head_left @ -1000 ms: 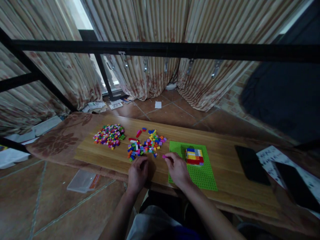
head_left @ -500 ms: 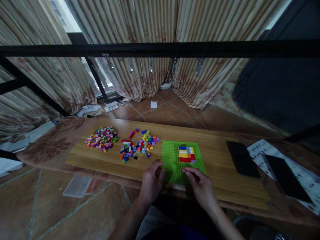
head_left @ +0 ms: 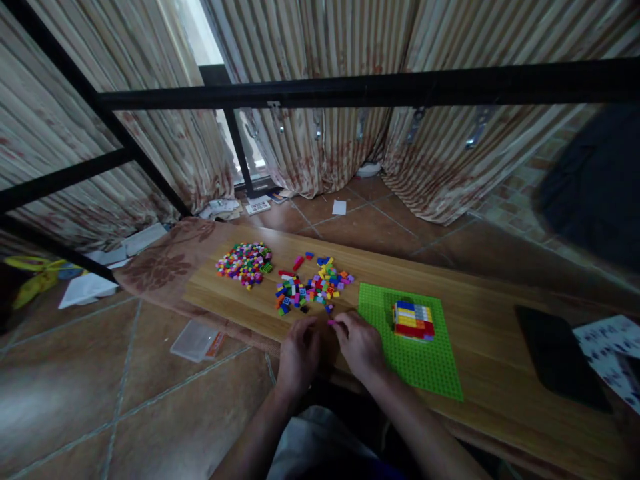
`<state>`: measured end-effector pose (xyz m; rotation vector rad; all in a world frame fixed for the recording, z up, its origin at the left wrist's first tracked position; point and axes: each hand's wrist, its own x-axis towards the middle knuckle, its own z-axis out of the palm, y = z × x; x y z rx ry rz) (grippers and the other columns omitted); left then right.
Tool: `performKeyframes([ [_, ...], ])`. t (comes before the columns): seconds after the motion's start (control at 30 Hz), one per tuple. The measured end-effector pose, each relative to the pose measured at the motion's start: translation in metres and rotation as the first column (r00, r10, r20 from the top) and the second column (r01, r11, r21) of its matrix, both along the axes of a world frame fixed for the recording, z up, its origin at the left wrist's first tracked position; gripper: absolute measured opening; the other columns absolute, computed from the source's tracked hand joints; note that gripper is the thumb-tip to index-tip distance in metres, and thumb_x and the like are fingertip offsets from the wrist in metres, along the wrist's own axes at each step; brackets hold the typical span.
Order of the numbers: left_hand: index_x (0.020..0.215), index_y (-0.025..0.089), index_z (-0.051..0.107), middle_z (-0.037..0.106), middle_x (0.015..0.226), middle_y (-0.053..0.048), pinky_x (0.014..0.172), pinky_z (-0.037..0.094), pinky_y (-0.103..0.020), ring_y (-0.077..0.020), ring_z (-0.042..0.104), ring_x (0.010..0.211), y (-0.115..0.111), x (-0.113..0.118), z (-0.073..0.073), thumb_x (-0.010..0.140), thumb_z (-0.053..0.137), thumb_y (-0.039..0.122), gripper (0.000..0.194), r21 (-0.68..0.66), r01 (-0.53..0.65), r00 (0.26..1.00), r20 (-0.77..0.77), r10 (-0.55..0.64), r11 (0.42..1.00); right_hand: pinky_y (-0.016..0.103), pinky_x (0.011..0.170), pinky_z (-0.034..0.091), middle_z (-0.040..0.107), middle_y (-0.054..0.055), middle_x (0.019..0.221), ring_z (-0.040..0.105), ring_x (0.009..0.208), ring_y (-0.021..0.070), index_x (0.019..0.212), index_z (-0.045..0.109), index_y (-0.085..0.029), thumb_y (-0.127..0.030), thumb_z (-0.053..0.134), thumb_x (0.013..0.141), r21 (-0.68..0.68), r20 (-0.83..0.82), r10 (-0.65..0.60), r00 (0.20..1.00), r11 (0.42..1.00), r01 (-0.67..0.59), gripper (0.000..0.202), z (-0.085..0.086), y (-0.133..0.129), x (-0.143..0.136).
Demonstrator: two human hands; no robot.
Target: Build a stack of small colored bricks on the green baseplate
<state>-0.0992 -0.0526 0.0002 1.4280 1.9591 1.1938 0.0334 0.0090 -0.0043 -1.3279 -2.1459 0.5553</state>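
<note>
My right hand (head_left: 359, 343) pinches a small pink brick (head_left: 331, 323) between thumb and fingertips, left of the green baseplate (head_left: 425, 370). Close beside it on the left, my left hand (head_left: 300, 350) has its fingers curled together near the table's front edge; whatever it may hold is hidden. On the baseplate stands a block of joined bricks (head_left: 413, 321) in blue, white, yellow, grey and red rows. A loose pile of larger bricks (head_left: 320, 283) lies just beyond my hands. Farther left is a dense pile of small mixed bricks (head_left: 245, 263).
The wooden board (head_left: 480, 320) lies on a brown cloth (head_left: 165, 267). At the right are a black flat object (head_left: 560, 357) and a printed sheet (head_left: 610, 340). A clear plastic lid (head_left: 193, 340) rests on the floor. A black rail (head_left: 350, 90) crosses in front of the curtains.
The view has turned left. My right hand has moved left off the baseplate with the pink brick, towards the loose bricks. My left hand stays near the front edge, now away from the baseplate.
</note>
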Motion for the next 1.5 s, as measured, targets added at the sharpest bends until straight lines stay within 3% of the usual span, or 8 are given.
performKeyframes([
  [0.13, 0.103, 0.019, 0.063, 0.068, 0.095, -0.005, 0.082, 0.051, -0.031, -0.0178, 0.064, 0.088, 0.005, -0.008, 0.0, 0.08, 0.054, 0.015, 0.025, -0.012, -0.004, 1.0, 0.005, 0.004, 1.0, 0.028, 0.073, 0.044, 0.065, 0.005, 0.096, 0.062, 0.085, 0.0182, 0.097, 0.063, -0.022, -0.025, 0.052, 0.089, 0.031, 0.083, -0.005, 0.997, 1.0, 0.002, 0.014, 0.002, 0.013, -0.017],
  [0.33, 0.105, 0.021, 0.062, 0.068, 0.101, -0.004, 0.084, 0.05, -0.03, -0.0175, 0.064, 0.093, 0.007, -0.005, -0.003, 0.081, 0.053, 0.015, 0.027, -0.038, 0.02, 1.0, -0.022, -0.021, 0.999, 0.028, 0.073, 0.042, 0.065, 0.005, 0.094, 0.061, 0.085, 0.0188, 0.091, 0.065, -0.022, -0.024, 0.052, 0.088, -0.025, 0.184, -0.06, 0.981, 0.998, 0.066, 0.014, 0.004, 0.021, -0.032],
  [0.63, 0.108, 0.021, 0.061, 0.067, 0.107, -0.007, 0.086, 0.05, -0.035, -0.0214, 0.064, 0.098, 0.027, -0.008, 0.002, 0.084, 0.051, 0.019, 0.026, -0.05, 0.071, 0.975, -0.207, -0.08, 0.996, 0.027, 0.079, 0.045, 0.067, 0.004, 0.093, 0.061, 0.09, 0.0179, 0.086, 0.066, -0.022, -0.011, 0.052, 0.081, -0.074, 0.027, -0.046, 0.999, 0.996, 0.048, 0.018, 0.014, 0.02, -0.034],
  [0.83, 0.111, 0.019, 0.059, 0.069, 0.096, -0.007, 0.074, 0.053, -0.033, -0.0201, 0.067, 0.082, 0.022, 0.002, 0.005, 0.085, 0.052, 0.023, 0.027, -0.017, 0.091, 0.983, -0.16, -0.092, 0.996, 0.027, 0.071, 0.049, 0.067, 0.002, 0.085, 0.063, 0.079, 0.0157, 0.089, 0.066, -0.024, -0.02, 0.05, 0.086, -0.05, -0.267, -0.055, 0.962, 0.998, 0.043, 0.018, 0.022, -0.014, 0.035],
  [0.97, 0.105, 0.02, 0.06, 0.068, 0.095, -0.005, 0.076, 0.053, -0.029, -0.017, 0.066, 0.084, 0.015, 0.038, 0.009, 0.085, 0.051, 0.02, 0.022, 0.027, 0.248, 0.968, -0.05, -0.246, 0.968, 0.031, 0.077, 0.051, 0.068, 0.004, 0.093, 0.064, 0.086, 0.018, 0.092, 0.067, -0.023, -0.029, 0.051, 0.087, -0.064, -0.283, -0.264, 0.922, 0.964, 0.257, 0.018, 0.012, -0.035, 0.111],
  [1.1, 0.106, 0.021, 0.06, 0.065, 0.099, -0.006, 0.085, 0.052, -0.033, -0.019, 0.062, 0.094, 0.028, 0.079, 0.018, 0.083, 0.052, 0.017, 0.024, 0.071, 0.354, 0.934, -0.083, -0.348, 0.932, 0.034, 0.077, 0.051, 0.067, 0.006, 0.091, 0.064, 0.084, 0.0197, 0.093, 0.068, -0.021, -0.036, 0.052, 0.087, -0.014, -0.28, -0.37, 0.886, 0.924, 0.382, 0.023, 0.007, -0.028, 0.158],
  [1.3, 0.114, 0.021, 0.058, 0.056, 0.121, -0.009, 0.101, 0.042, -0.044, -0.025, 0.05, 0.115, 0.067, 0.117, 0.033, 0.081, 0.057, 0.017, 0.033, 0.127, 0.402, 0.897, -0.256, -0.362, 0.907, 0.031, 0.078, 0.051, 0.065, 0.005, 0.092, 0.063, 0.086, 0.0175, 0.091, 0.07, -0.023, -0.033, 0.05, 0.089, 0.062, -0.282, -0.252, 0.926, 0.958, 0.28, 0.022, 0.008, -0.003, 0.162],
  [1.5, 0.112, 0.02, 0.061, 0.053, 0.125, -0.009, 0.103, 0.039, -0.044, -0.0252, 0.049, 0.117, 0.086, 0.131, 0.029, 0.081, 0.058, 0.02, 0.031, 0.072, 0.48, 0.853, -0.27, -0.447, 0.874, 0.03, 0.074, 0.051, 0.063, 0.005, 0.092, 0.062, 0.083, 0.0167, 0.092, 0.071, -0.024, -0.03, 0.049, 0.09, 0.08, -0.269, -0.212, 0.939, 0.967, 0.241, 0.023, 0.0, 0.0, 0.161],
])
